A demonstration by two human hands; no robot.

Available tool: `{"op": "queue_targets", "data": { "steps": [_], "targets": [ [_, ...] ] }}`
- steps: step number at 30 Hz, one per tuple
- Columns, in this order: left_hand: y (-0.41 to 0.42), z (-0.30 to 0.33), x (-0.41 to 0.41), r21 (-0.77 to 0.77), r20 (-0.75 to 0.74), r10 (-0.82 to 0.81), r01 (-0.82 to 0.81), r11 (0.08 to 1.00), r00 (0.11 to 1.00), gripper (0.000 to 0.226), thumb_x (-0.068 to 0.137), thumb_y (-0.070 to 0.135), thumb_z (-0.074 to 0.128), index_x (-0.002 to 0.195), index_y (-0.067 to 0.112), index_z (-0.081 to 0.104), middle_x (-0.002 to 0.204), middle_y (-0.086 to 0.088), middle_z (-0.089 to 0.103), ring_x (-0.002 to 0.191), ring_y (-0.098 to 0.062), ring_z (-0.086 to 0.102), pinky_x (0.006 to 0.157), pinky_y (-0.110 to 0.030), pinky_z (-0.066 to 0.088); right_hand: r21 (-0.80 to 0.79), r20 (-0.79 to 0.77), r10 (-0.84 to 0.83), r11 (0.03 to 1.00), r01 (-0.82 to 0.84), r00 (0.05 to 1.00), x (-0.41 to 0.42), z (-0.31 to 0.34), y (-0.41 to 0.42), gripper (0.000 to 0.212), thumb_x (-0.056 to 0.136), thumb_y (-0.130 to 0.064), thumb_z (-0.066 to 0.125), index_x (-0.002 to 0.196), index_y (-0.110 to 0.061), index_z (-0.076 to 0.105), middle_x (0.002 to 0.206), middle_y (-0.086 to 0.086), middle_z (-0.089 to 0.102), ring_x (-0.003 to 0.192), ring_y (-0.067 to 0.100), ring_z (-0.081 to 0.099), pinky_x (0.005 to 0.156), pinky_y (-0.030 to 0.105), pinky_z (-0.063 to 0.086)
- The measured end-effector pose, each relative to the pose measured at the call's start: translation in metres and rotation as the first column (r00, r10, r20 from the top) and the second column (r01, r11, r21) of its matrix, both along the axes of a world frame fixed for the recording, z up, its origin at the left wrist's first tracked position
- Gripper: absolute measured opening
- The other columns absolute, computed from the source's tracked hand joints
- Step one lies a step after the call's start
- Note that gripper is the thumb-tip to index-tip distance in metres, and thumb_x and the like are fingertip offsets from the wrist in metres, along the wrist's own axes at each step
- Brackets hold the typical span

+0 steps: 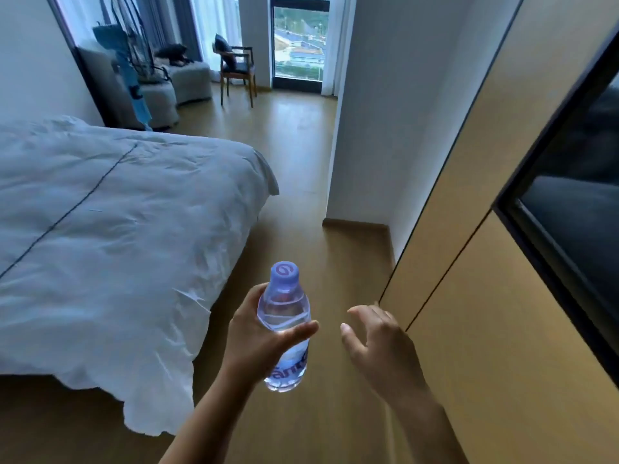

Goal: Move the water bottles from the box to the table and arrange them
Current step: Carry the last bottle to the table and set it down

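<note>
Head cam, only 1 view. 1 water bottle [284,324] in frame, bottom center, upright w/ purple cap on top, clear w/ a label low on the body. Left hand [259,333] is wrapped around its middle, thumb across the front, fingers curled behind it, so it's clamped on the bottle, held up over the wood floor [294,182]. Right hand [378,343] is just beside it, lower center-right, fingers loosely spread & apart, holding nothing, not touching the bottle. Rest of the room: 1 bed [110,236] w/ rumpled white duvet filling the left side, 1 wooden chair [237,73] top center by the window [299,41], tan cabinet panels [485,262] along the right edge.
</note>
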State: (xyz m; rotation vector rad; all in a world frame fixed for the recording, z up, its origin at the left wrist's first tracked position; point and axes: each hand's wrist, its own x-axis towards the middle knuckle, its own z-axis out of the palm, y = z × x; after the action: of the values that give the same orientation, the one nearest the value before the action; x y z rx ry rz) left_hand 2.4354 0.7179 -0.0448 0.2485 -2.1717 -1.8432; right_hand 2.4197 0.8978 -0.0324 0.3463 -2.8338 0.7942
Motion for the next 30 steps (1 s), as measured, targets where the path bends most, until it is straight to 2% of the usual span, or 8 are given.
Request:
{"op": "queue_targets", "data": {
  "steps": [3,5,8,12,16,22,26,30],
  "targets": [
    [-0.005,-0.005,-0.041,-0.017,0.028,0.052,-0.052,0.999,0.998,0.064,0.031,0.049,0.085,0.089,0.030,0.062,0.081,0.020,0.071,0.072,0.001,0.068,0.062,-0.009,0.049,-0.021,0.035,0.049,0.999,-0.048,0.998,-0.049,-0.005,-0.004,0.022,0.088,-0.030,0.056,0.103,-0.017,0.063,0.099,-0.003,0.063,0.095,0.015,0.055,0.069,0.023,0.037],
    [-0.011,-0.007,-0.066,-0.041,0.051,0.074,-0.072,0.997,0.996,0.071,0.030,0.052,0.091,0.091,0.029,0.062,0.082,0.018,0.071,0.074,-0.001,0.069,0.066,-0.015,0.052,-0.004,0.060,0.077,0.997,-0.077,0.995,-0.080,-0.008,-0.010,0.021,0.088,-0.031,0.054,0.101,-0.017,0.061,0.097,-0.003,0.062,0.093,0.015,0.055,0.070,0.026,0.039],
    [-0.023,-0.012,-0.120,-0.055,0.072,0.092,-0.088,0.995,0.993,0.068,0.035,0.052,0.092,0.092,0.028,0.062,0.083,0.017,0.070,0.075,-0.003,0.068,0.072,-0.024,0.053,-0.010,0.093,0.108,0.994,-0.107,0.990,-0.138,-0.015,-0.021,0.025,0.090,-0.034,0.052,0.107,-0.018,0.061,0.101,-0.004,0.062,0.097,0.014,0.055,0.077,0.027,0.043],
    [-0.044,-0.011,-0.201,-0.053,0.071,0.079,-0.075,0.996,0.994,0.065,0.036,0.052,0.084,0.091,0.027,0.062,0.083,0.017,0.070,0.075,-0.003,0.068,0.073,-0.026,0.053,0.007,0.102,0.119,0.993,-0.120,0.988,-0.221,-0.017,-0.045,0.029,0.091,-0.035,0.051,0.112,-0.016,0.060,0.107,-0.002,0.061,0.102,0.014,0.053,0.084,0.028,0.043],
    [-0.073,-0.005,-0.290,-0.088,0.057,0.023,-0.018,0.996,0.998,0.060,0.041,0.045,0.088,0.092,0.029,0.061,0.085,0.018,0.070,0.074,-0.001,0.068,0.068,-0.019,0.050,0.013,0.089,0.109,0.994,-0.111,0.990,-0.309,-0.010,-0.078,0.031,0.090,-0.036,0.051,0.113,-0.017,0.059,0.111,-0.003,0.061,0.105,0.014,0.052,0.085,0.026,0.042],
    [-0.112,-0.006,-0.401,-0.127,0.094,0.032,-0.020,0.992,0.995,0.055,0.045,0.031,0.095,0.090,0.030,0.062,0.082,0.016,0.070,0.073,-0.002,0.068,0.071,-0.025,0.052,0.021,0.099,0.078,0.997,-0.081,0.992,-0.420,-0.003,-0.112,0.030,0.090,-0.036,0.052,0.112,-0.017,0.059,0.110,-0.002,0.061,0.104,0.015,0.053,0.084,0.028,0.043],
    [-0.129,-0.011,-0.472,-0.114,0.132,0.035,-0.020,0.993,0.991,0.058,0.042,0.037,0.093,0.090,0.028,0.063,0.081,0.016,0.071,0.072,-0.003,0.068,0.076,-0.035,0.057,0.008,0.123,0.089,0.996,-0.091,0.988,-0.490,-0.011,-0.122,0.032,0.091,-0.036,0.051,0.116,-0.017,0.058,0.114,-0.002,0.060,0.108,0.015,0.053,0.088,0.030,0.044],
    [-0.135,-0.012,-0.553,-0.147,0.123,0.026,-0.007,0.989,0.992,0.055,0.040,0.043,0.090,0.086,0.030,0.063,0.081,0.018,0.070,0.072,-0.004,0.068,0.074,-0.032,0.057,-0.005,0.130,0.123,0.992,-0.124,0.984,-0.574,-0.022,-0.132,0.035,0.091,-0.036,0.051,0.119,-0.017,0.057,0.116,-0.002,0.060,0.108,0.013,0.053,0.088,0.026,0.042]
  ]
}}
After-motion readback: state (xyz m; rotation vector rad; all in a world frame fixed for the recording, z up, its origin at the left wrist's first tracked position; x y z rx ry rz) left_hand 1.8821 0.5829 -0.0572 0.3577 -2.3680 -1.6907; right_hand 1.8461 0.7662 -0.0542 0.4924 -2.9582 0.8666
